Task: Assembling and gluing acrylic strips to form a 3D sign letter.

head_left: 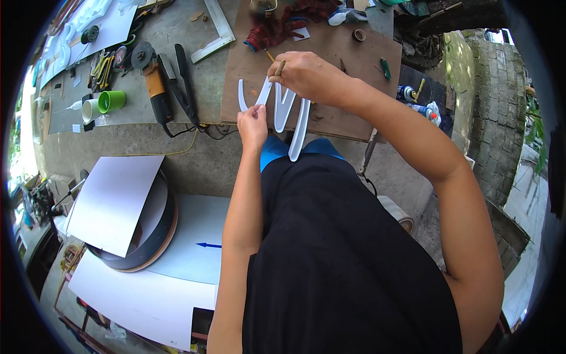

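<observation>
A white curved piece (282,118), shaped like a large letter with raised edges, lies at the near edge of the brown board (348,121), one limb reaching over it. My left hand (252,125) pinches its left part between thumb and fingers. Over its upper middle, my right hand (305,75) is closed around a short brownish stick-like tool (280,68); the tool's working end is hidden. A thin yellowish stick (269,55) lies just beyond the right hand.
Left on the grey table lie an orange angle grinder (154,88), a black long-jawed tool (185,82) and a green cup (111,101). Red gloves (282,26) lie at the board's far side. Spray cans (421,110) stand right. A round drum (168,215) bears a white sheet (118,197) at lower left.
</observation>
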Tool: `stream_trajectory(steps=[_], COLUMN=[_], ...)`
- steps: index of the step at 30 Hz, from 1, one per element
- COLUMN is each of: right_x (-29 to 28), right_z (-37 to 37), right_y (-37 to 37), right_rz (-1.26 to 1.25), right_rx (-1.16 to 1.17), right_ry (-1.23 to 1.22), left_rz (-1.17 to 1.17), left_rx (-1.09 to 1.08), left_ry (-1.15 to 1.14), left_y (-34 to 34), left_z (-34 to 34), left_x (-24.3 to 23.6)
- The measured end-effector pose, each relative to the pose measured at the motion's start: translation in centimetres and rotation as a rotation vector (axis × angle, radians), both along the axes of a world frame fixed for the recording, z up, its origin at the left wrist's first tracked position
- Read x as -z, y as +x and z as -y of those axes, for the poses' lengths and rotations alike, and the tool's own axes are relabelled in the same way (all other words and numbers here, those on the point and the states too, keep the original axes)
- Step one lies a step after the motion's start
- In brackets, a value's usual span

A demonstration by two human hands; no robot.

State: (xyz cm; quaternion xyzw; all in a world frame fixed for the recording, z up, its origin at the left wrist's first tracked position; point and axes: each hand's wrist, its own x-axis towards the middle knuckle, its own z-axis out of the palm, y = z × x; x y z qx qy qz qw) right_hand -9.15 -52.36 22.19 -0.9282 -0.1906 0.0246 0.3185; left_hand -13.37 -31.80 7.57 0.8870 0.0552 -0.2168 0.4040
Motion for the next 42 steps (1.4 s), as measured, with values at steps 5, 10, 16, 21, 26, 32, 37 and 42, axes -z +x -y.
stream_trajectory(steps=[5, 10, 16, 21, 26, 32, 37, 42], right_x=[0.01, -0.05, -0.12, -0.14, 0.17, 0.34, 0.21, 0.10], right_z=[-0.07, 0.02, 0.05, -0.05, -0.06, 0.05, 0.03, 0.08], right_y=[0.04, 0.03, 0.04, -0.03, -0.08, 0.05, 0.07, 0.07], right_rz=[-0.004, 0.003, 0.013, -0.005, 0.000, -0.003, 0.008, 0.021], right_rx=[0.004, 0.006, 0.003, 0.011, -0.005, -0.020, 0.001, 0.012], right_ry=[-0.004, -0.006, -0.011, 0.009, 0.008, 0.018, 0.004, 0.009], left_rz=[0.014, 0.013, 0.037, 0.022, 0.013, 0.008, 0.021, 0.007], left_rx=[0.005, -0.008, 0.006, -0.007, 0.003, -0.003, 0.012, -0.016], left_ry=[0.004, -0.022, -0.009, -0.021, -0.027, -0.017, -0.023, -0.037], left_y=[-0.09, -0.11, -0.20, -0.24, -0.21, -0.22, -0.28, -0.44], left_z=[0.01, 0.10, 0.02, 0.04, 0.01, 0.03, 0.06, 0.02], left_x=[0.21, 0.00, 0.02, -0.13, -0.27, -0.21, -0.10, 0.14])
